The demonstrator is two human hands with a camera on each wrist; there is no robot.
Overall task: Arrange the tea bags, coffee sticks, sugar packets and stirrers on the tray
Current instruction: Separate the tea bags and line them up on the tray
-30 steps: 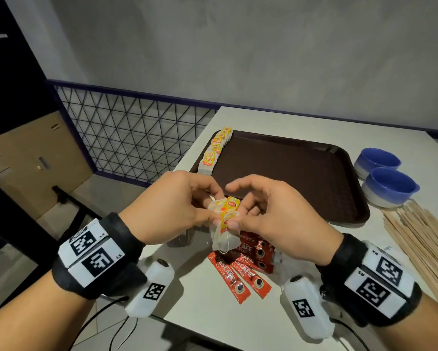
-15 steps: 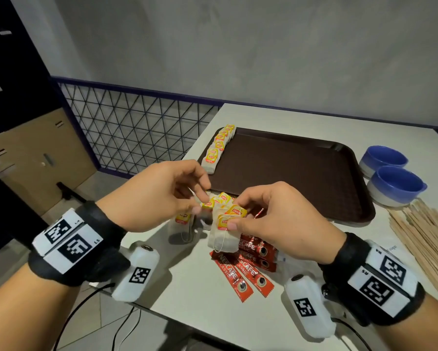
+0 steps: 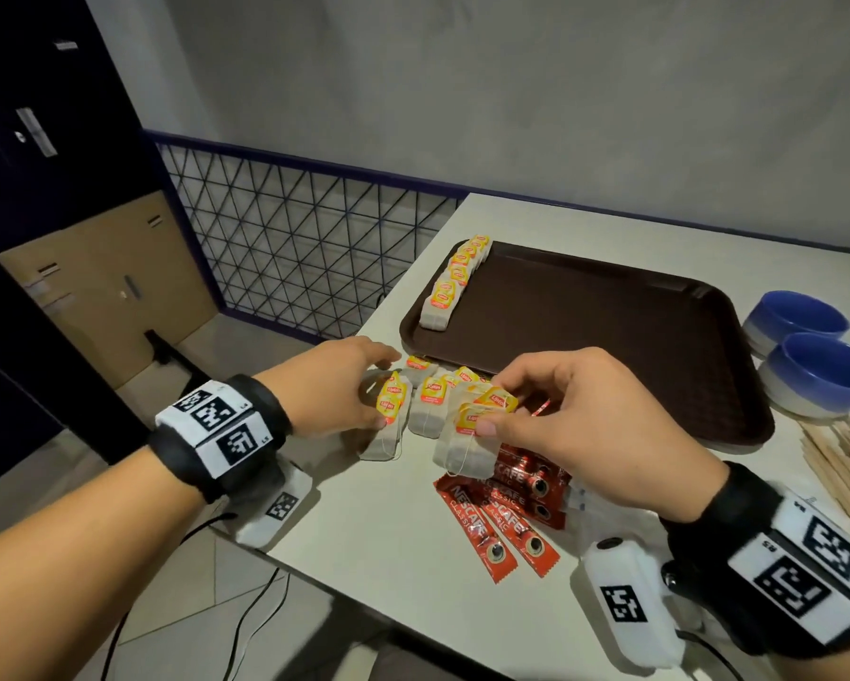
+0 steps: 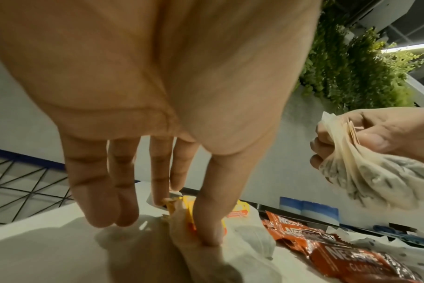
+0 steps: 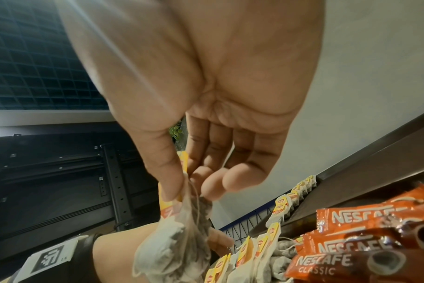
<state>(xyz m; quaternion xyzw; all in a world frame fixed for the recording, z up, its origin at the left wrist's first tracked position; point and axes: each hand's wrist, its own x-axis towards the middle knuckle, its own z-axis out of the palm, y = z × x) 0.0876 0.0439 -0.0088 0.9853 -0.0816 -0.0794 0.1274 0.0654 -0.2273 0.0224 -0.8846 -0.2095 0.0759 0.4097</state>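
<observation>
My right hand (image 3: 496, 405) pinches a small bunch of tea bags (image 3: 464, 447) by their yellow tags, just above the table; the wrist view shows the bunch (image 5: 177, 245) hanging from thumb and fingers (image 5: 172, 183). My left hand (image 3: 383, 393) is down on the loose tea bags (image 3: 427, 400) near the table's left edge, and its thumb (image 4: 208, 226) and forefinger pinch one tea bag (image 4: 201, 254) there. A row of tea bags (image 3: 454, 282) lines the left side of the brown tray (image 3: 609, 346). Red coffee sticks (image 3: 501, 513) lie under my right hand.
Two blue bowls (image 3: 816, 366) stand right of the tray. Wooden stirrers (image 3: 845, 449) lie in a heap at the table's right. White sugar packets (image 3: 577, 498) peek out beside the coffee sticks. The table edge and a drop to the floor are at my left.
My hands have parted: the left went down and left onto the loose tea bags on the table, while the right kept its bunch and shifted slightly right.
</observation>
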